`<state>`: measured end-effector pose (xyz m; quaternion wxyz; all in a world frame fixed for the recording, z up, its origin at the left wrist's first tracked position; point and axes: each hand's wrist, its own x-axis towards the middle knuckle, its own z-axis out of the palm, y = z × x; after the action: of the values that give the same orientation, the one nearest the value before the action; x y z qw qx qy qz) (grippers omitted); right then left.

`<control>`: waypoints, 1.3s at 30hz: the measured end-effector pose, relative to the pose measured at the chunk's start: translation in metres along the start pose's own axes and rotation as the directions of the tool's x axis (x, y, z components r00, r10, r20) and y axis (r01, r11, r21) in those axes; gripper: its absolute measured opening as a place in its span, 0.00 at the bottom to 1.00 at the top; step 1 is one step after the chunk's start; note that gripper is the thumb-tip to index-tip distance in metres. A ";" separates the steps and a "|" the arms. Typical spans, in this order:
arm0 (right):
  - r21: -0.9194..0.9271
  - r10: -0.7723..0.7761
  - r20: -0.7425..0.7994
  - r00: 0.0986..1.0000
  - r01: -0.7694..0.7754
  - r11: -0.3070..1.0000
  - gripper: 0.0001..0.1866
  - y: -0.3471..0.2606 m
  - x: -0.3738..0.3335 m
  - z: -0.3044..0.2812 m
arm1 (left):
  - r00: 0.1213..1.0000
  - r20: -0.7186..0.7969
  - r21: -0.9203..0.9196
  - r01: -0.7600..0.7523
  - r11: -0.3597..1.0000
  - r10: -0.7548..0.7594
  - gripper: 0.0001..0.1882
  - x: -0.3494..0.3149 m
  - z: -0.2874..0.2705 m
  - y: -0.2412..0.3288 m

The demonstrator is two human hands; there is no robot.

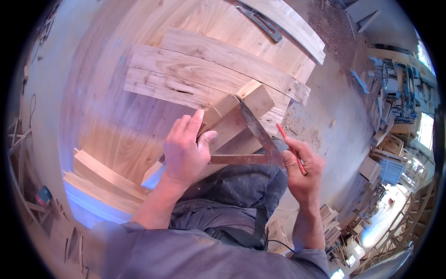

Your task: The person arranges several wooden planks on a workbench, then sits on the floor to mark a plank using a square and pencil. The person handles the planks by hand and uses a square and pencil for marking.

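My left hand (188, 144) is closed around a short wooden beam (223, 111) that lies slanted above my lap, thumb on the near side. A second squared timber (258, 100) lies beside the beam's far end. A rusty metal carpenter's square (258, 128) has one arm reaching up to the beam's end and the other running toward my left wrist. My right hand (304, 165) holds a red pencil (282, 130), its tip pointing up and left. The square's corner meets the fingers of that hand; whether they also grip it is partly hidden.
Several loose boards (200, 65) lie across a broad wooden work surface (107, 102). A dark slotted metal tool (262, 23) rests at the far edge. Curved wood strips (104, 179) are stacked at the near left. Chair frames and timber (395, 139) crowd the right side.
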<state>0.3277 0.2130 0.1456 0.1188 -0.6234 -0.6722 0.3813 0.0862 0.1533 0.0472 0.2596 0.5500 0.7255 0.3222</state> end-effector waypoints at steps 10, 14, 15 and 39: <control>-0.069 -0.114 -0.312 0.943 0.097 0.993 0.09 0.050 -0.061 0.067 | 0.995 0.077 0.067 -0.066 0.996 0.060 0.26 -0.021 -0.022 -0.009; 0.194 0.039 -0.372 0.928 0.036 0.980 0.07 0.074 -0.065 0.081 | 0.989 0.133 -0.015 -0.067 0.998 0.068 0.26 -0.036 -0.032 -0.003; 0.366 0.160 -0.266 0.951 -0.054 0.929 0.07 0.076 -0.068 0.081 | 0.985 0.140 0.001 -0.101 0.995 0.099 0.26 -0.040 -0.034 0.000; 0.991 0.918 -0.097 0.383 0.121 0.055 0.15 0.289 -0.199 0.029 | 0.858 0.190 0.529 -0.499 0.686 0.478 0.41 0.134 -0.005 0.032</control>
<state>0.5642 -0.0021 -0.0024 0.6025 -0.6884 0.1028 0.3905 0.0678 0.2879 0.0718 0.0047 0.7801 0.6094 0.1418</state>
